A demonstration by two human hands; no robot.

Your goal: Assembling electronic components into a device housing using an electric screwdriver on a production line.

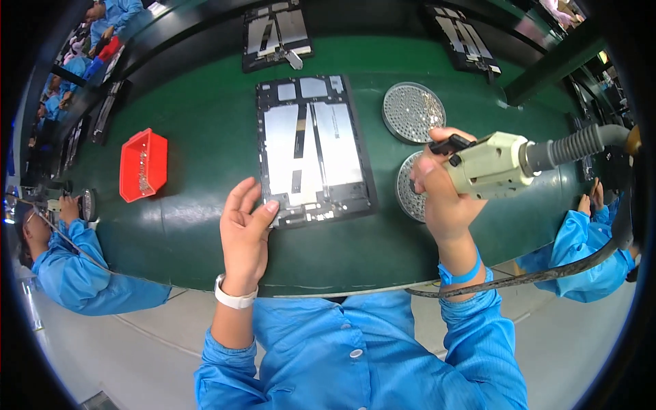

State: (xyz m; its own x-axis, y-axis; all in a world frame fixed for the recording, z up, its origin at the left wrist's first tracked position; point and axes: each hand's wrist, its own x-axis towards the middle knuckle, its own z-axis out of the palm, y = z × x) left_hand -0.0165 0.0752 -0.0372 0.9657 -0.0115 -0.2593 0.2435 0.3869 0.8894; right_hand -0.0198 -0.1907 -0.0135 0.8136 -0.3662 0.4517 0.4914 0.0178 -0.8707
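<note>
An opened tablet (280,147) with a black frame and silver inner plates lies on the green bench before me. My left hand (244,236) grips its near left corner, thumb on top and fingers along the side. A cream-coloured electric screwdriver (495,166) with a black lever is held in my right hand (447,201). Its tip is hidden. Beneath that hand sits a round perforated tray (406,195), partly covered. Beyond it stands a second round tray (402,109), with small screws gathered at its right side.
A red bin (160,167) with small metal parts stands at left. Other opened tablets (277,37) (465,41) lie along the far side. A grey hose (581,147) runs off the screwdriver, and a dark cable (540,277) crosses my right forearm. Co-workers in blue sit on both sides.
</note>
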